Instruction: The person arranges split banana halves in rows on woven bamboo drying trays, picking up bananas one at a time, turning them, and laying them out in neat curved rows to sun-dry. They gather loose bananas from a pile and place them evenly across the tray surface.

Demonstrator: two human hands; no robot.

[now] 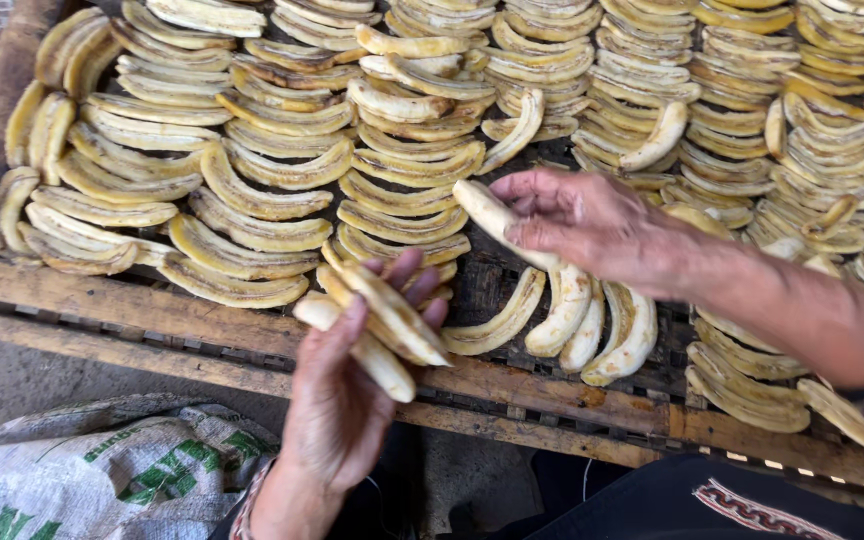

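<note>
My left hand (337, 400) is raised over the tray's near edge and grips a small bunch of peeled banana pieces (382, 320), pale yellow and stacked across its fingers. Reaching in from the right, my right hand (582, 222) pinches a single peeled banana (490, 215) by its middle, just above the mesh. Below that hand lie several peeled bananas (592, 325) side by side on the rack. Rows of peeled bananas (252, 200) cover the rest of the drying rack, overlapping like tiles.
The rack has a wooden frame (102, 300) and a dark mesh bed (492, 280), bare only in a small patch under my hands. A woven white sack with green print (102, 470) lies at the lower left. Dark clothing with a patterned band (742, 505) is at the bottom right.
</note>
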